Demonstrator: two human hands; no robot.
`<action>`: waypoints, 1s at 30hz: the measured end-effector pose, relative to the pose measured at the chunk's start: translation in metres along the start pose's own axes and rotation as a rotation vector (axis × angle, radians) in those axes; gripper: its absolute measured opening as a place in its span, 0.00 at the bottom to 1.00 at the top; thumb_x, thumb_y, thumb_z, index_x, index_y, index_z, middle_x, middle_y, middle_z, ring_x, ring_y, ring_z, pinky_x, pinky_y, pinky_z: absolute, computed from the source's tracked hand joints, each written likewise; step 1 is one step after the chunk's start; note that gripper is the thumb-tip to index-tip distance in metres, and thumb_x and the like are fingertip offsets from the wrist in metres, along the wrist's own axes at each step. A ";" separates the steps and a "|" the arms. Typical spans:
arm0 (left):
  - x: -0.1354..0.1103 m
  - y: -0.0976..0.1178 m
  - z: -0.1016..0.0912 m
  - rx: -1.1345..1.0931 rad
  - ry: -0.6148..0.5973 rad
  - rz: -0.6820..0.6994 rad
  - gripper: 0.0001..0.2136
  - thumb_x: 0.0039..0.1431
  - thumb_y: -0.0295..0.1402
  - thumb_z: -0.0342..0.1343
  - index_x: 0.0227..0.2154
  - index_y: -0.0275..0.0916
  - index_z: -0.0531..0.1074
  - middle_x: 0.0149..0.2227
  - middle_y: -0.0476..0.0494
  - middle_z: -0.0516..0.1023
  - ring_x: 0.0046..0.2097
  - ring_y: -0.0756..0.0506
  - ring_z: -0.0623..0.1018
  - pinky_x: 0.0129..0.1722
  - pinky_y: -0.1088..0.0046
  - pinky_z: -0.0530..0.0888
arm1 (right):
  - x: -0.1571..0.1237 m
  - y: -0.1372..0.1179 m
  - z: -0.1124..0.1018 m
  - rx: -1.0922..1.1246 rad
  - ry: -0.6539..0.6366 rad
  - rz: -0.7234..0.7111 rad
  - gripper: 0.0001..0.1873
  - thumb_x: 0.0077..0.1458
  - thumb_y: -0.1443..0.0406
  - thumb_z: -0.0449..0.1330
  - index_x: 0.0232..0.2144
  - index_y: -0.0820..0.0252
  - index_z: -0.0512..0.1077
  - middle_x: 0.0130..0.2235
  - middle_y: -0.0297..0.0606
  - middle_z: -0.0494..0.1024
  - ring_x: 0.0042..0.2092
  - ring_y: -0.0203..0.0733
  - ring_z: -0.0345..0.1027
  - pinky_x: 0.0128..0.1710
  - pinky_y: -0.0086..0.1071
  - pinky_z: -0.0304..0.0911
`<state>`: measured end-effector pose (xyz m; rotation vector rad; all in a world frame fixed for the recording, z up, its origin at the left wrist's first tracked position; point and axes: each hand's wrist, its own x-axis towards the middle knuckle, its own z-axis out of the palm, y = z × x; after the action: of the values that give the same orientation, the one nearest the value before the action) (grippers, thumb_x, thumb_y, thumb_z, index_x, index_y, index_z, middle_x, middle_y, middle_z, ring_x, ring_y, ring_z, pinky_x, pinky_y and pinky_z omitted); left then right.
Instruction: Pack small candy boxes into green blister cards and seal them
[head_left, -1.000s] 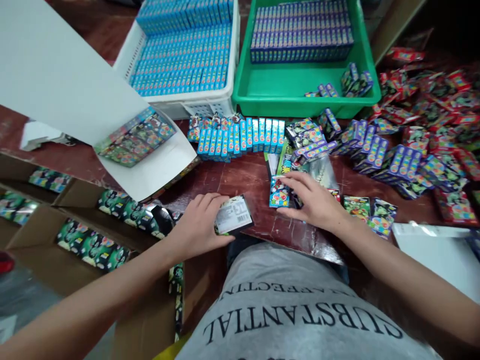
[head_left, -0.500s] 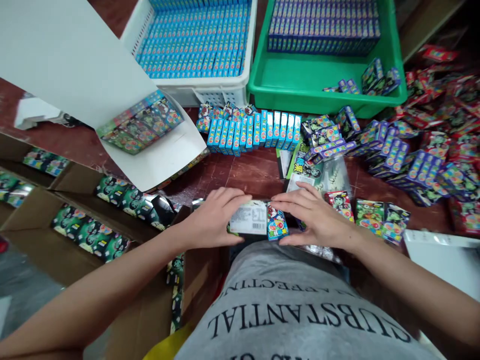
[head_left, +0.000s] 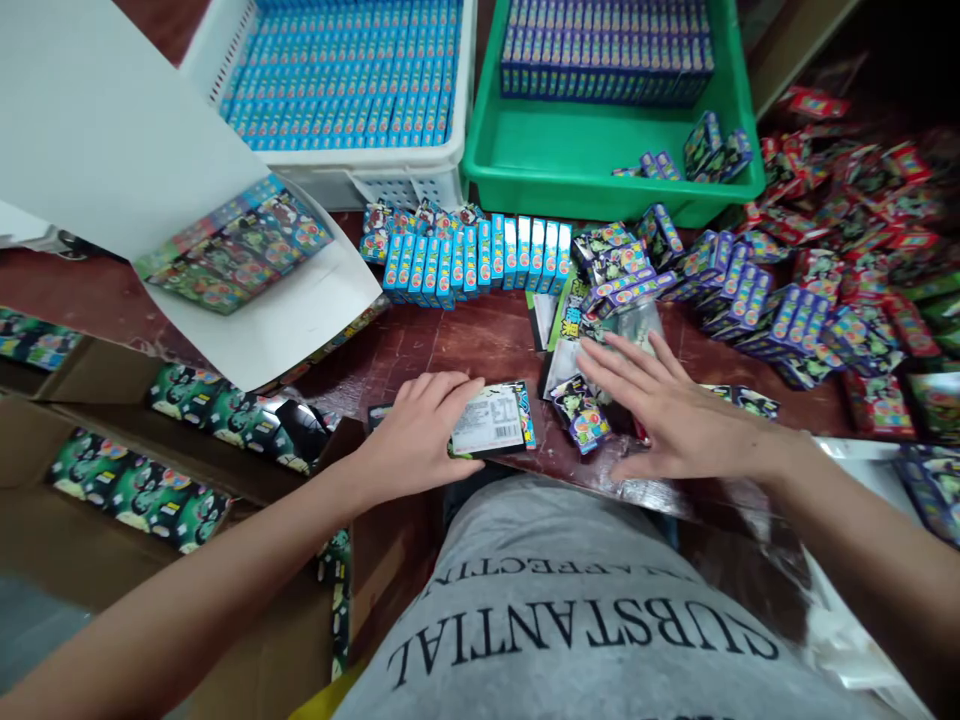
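My left hand (head_left: pixel 416 432) grips a small stack of packs (head_left: pixel 491 422) at the table's near edge; the top one shows a white label with a barcode. A blue box edge shows on the stack's right side. My right hand (head_left: pixel 671 408) lies flat with fingers spread over loose small packs, and a purple and green pack (head_left: pixel 581 415) sits just left of its fingers. A row of upright blue boxes (head_left: pixel 480 262) stands behind both hands.
A white crate (head_left: pixel 352 180) filled with blue boxes and a green tray (head_left: pixel 585 160) with purple boxes stand at the back. Purple boxes (head_left: pixel 757 295) and red packs (head_left: pixel 862 200) are heaped at right. An open white carton (head_left: pixel 247 300) and brown cardboard boxes (head_left: pixel 97 480) of green packs lie at left.
My right hand brought a blue box against the stack in my left hand, let it go, and moved right, spreading flat over loose packs. The left hand kept the stack.
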<state>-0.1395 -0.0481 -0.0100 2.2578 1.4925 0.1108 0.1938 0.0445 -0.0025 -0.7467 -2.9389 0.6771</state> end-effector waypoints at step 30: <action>0.025 0.032 -0.008 -0.156 0.102 0.031 0.42 0.48 0.42 0.70 0.65 0.39 0.60 0.60 0.35 0.66 0.60 0.33 0.66 0.62 0.51 0.64 | -0.009 -0.022 0.008 0.125 0.273 0.068 0.34 0.54 0.53 0.68 0.57 0.57 0.63 0.57 0.49 0.71 0.63 0.58 0.64 0.70 0.69 0.24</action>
<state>-0.1034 -0.0338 0.0057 2.1793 1.4460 0.3444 0.1907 0.0201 0.0000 -0.8545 -2.6112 0.6947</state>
